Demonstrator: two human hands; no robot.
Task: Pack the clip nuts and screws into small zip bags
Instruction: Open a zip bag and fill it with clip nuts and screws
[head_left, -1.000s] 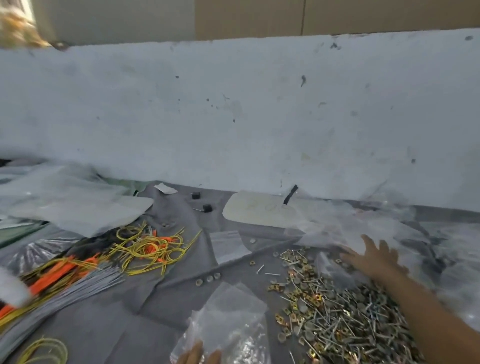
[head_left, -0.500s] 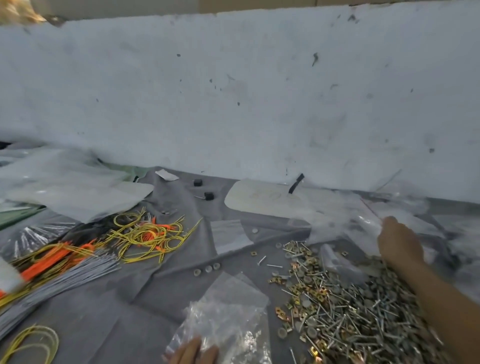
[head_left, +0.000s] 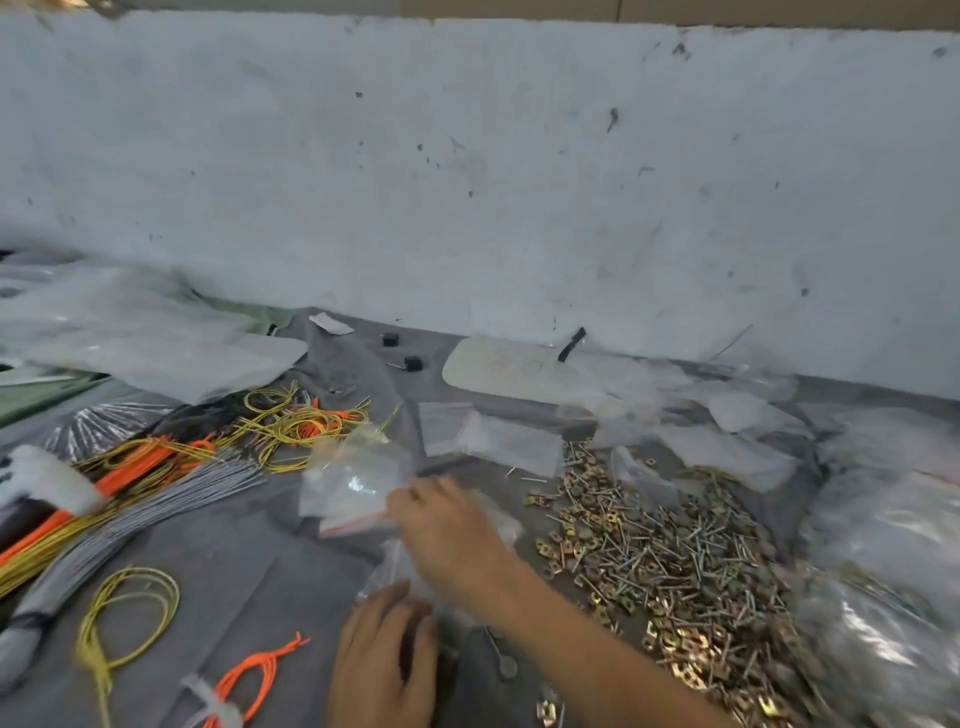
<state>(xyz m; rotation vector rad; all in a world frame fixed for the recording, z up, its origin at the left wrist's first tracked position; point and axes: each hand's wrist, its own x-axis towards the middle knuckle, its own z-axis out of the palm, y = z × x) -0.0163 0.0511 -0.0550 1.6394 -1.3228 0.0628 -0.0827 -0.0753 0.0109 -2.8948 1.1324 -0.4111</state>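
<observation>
A heap of silver screws and brass clip nuts (head_left: 670, 566) lies on the grey cloth at right of centre. My right hand (head_left: 447, 535) reaches left across the heap's near edge and pinches a small clear zip bag (head_left: 353, 483) with a red seal strip, held just above the cloth. My left hand (head_left: 384, 660) rests palm down on a bundle of clear bags (head_left: 395, 571) near the bottom edge, below my right hand. More small clear bags (head_left: 488, 436) lie flat behind the heap. Motion blurs both hands.
Bundles of yellow, orange and grey cable ties (head_left: 171, 467) cover the left side, with loose yellow (head_left: 124, 618) and orange (head_left: 249, 675) loops nearer. Crumpled plastic sheets (head_left: 883, 519) pile up at right. A white wall (head_left: 467, 182) closes the back. Two black clips (head_left: 413, 362) lie there.
My right hand has come from the plastic at far right leftward over the heap and now pinches a small zip bag. My left hand has come further into view.
</observation>
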